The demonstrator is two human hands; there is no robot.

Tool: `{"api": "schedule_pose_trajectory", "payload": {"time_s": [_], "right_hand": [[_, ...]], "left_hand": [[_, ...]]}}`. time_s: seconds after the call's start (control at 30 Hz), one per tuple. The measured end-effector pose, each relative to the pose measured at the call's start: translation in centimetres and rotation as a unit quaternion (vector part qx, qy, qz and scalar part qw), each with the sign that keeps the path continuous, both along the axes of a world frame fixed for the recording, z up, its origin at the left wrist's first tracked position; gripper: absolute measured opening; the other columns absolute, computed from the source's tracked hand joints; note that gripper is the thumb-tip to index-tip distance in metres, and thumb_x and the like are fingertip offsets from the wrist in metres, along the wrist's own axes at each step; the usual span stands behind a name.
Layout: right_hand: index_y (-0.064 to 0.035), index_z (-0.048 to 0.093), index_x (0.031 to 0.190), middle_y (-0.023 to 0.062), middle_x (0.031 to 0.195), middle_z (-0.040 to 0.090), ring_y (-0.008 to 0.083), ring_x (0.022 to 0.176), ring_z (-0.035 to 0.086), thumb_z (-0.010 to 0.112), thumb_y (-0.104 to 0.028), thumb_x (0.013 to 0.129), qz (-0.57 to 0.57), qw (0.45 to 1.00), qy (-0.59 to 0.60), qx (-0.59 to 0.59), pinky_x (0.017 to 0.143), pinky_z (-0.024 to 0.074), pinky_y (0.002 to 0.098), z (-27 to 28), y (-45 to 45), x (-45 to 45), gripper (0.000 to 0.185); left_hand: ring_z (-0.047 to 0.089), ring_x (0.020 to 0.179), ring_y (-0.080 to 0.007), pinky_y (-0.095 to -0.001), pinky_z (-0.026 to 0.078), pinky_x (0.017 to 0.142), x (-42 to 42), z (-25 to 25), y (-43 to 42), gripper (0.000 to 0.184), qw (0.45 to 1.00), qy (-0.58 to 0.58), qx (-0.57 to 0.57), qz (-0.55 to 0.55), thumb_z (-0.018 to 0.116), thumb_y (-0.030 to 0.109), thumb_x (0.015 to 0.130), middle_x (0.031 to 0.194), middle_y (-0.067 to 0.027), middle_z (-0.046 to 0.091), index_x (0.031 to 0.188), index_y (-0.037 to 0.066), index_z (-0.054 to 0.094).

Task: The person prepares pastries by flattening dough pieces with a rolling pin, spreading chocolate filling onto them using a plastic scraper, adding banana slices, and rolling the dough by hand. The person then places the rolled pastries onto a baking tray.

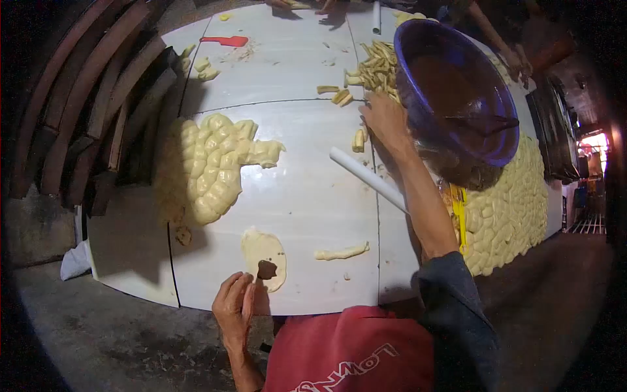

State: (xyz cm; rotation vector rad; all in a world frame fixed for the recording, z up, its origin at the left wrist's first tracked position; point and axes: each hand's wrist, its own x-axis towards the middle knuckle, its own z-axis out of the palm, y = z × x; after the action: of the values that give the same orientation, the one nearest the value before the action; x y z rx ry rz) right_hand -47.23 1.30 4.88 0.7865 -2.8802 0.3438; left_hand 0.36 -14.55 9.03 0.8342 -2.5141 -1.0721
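Note:
My left hand (234, 302) is at the table's near edge, its fingers close together beside a flattened oval of dough (264, 248). A dark brown patch of filling (266, 269) lies on that dough. Whether the fingers hold anything is hidden. My right hand (385, 121) reaches forward to the pile of pale yellow strips (379, 68), left of the blue basin (506, 124); its fingertips are at the strips, and what they hold, if anything, cannot be made out. A rolled piece of dough (341, 252) lies to the right of the flat one.
Dough pieces (212, 163) cover the left, more (503, 228) the right. A white rolling tube (369, 178) lies mid-table, a red scraper (225, 41) at the back. Dark stacked boards (85, 98) stand left. Another person's hands (333, 10) are at the far edge.

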Motion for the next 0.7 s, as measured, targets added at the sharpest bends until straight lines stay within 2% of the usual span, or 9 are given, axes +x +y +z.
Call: {"api": "schedule_pose_trajectory", "payload": {"time_s": [0.13,0.27,0.3,0.33,0.4,0.53,0.6,0.67,0.7], "right_hand": [[-0.0112,0.071,0.118,0.0131,0.108,0.070,0.0341,0.101,0.069,0.068,-0.028,0.091,0.124,0.990,0.034,-0.058,0.085,0.0549,0.0483,-2.6,-3.3,-2.7,0.032],[-0.0039,0.074,0.106,0.0190,0.105,0.071,0.0390,0.098,0.070,0.065,-0.026,0.092,0.141,0.989,-0.035,0.000,0.087,0.0548,0.0499,-2.0,-4.6,-4.1,0.028],[-0.0028,0.075,0.097,0.0190,0.094,0.073,0.0408,0.092,0.071,0.065,-0.028,0.091,0.119,0.992,-0.041,0.006,0.086,0.0544,0.0512,-1.6,-4.8,-4.2,0.027],[-0.0029,0.075,0.094,0.0208,0.087,0.073,0.0422,0.086,0.071,0.067,-0.032,0.090,0.122,0.992,-0.030,0.008,0.082,0.0543,0.0510,-1.3,-4.8,-4.1,0.030],[-0.0019,0.074,0.092,0.0230,0.088,0.073,0.0414,0.085,0.071,0.070,-0.035,0.088,0.110,0.990,-0.092,0.003,0.080,0.0541,0.0500,-0.6,-5.1,-4.3,0.034],[-0.0023,0.071,0.095,0.0217,0.088,0.073,0.0387,0.083,0.071,0.073,-0.030,0.082,0.121,0.987,-0.101,-0.033,0.079,0.0539,0.0480,-2.0,-4.6,-5.5,0.031],[-0.0042,0.068,0.103,0.0206,0.092,0.074,0.0368,0.088,0.071,0.072,-0.025,0.079,0.081,0.990,-0.116,-0.019,0.080,0.0538,0.0472,-0.9,-5.3,-4.0,0.032],[-0.0063,0.069,0.108,0.0199,0.096,0.074,0.0367,0.090,0.072,0.072,-0.027,0.080,0.089,0.989,-0.099,-0.062,0.081,0.0541,0.0460,-2.4,-4.7,-4.5,0.035],[-0.0073,0.069,0.114,0.0190,0.097,0.075,0.0362,0.092,0.072,0.073,-0.031,0.078,0.053,0.988,-0.138,-0.052,0.082,0.0545,0.0454,-2.7,-4.8,-5.3,0.043]], "left_hand": [[0.073,0.101,-0.0280,-0.0366,0.062,0.080,0.1,0.1,-0.6,0.025,1.000,-0.002,0.008,-0.025,0.072,0.002,0.093,0.120,-0.0186,0.070,0.118,0.002,0.073],[0.075,0.095,-0.0286,-0.0354,0.061,0.078,0.5,0.2,-1.2,0.019,1.000,-0.005,-0.009,0.002,0.075,0.003,0.091,0.109,-0.0186,0.073,0.110,0.000,0.076],[0.075,0.095,-0.0291,-0.0366,0.061,0.078,0.7,0.1,-1.6,0.020,0.999,0.007,-0.040,-0.005,0.076,0.004,0.090,0.109,-0.0187,0.074,0.110,0.000,0.076],[0.075,0.094,-0.0291,-0.0367,0.061,0.077,1.1,-0.1,-1.8,0.020,1.000,0.006,-0.024,0.010,0.075,0.004,0.090,0.110,-0.0187,0.074,0.110,-0.001,0.076],[0.075,0.094,-0.0290,-0.0367,0.061,0.076,2.0,-0.8,-2.0,0.020,0.999,0.002,0.009,0.038,0.075,0.005,0.091,0.110,-0.0187,0.074,0.110,-0.001,0.076],[0.075,0.092,-0.0261,-0.0342,0.061,0.073,3.2,-2.4,-2.8,0.020,0.999,0.000,-0.049,0.009,0.074,0.006,0.092,0.110,-0.0173,0.074,0.111,0.000,0.076],[0.075,0.091,-0.0263,-0.0344,0.060,0.073,3.3,-2.1,-2.9,0.020,1.000,0.000,-0.031,0.005,0.074,0.006,0.092,0.110,-0.0161,0.074,0.111,0.002,0.076],[0.075,0.091,-0.0266,-0.0342,0.060,0.073,3.4,-2.3,-3.0,0.020,0.999,-0.003,-0.041,-0.010,0.074,0.007,0.092,0.109,-0.0159,0.074,0.110,0.002,0.076],[0.074,0.091,-0.0273,-0.0343,0.060,0.075,3.4,-2.1,-3.0,0.019,1.000,-0.004,0.002,0.000,0.074,0.006,0.091,0.108,-0.0156,0.074,0.109,0.001,0.076]]}}
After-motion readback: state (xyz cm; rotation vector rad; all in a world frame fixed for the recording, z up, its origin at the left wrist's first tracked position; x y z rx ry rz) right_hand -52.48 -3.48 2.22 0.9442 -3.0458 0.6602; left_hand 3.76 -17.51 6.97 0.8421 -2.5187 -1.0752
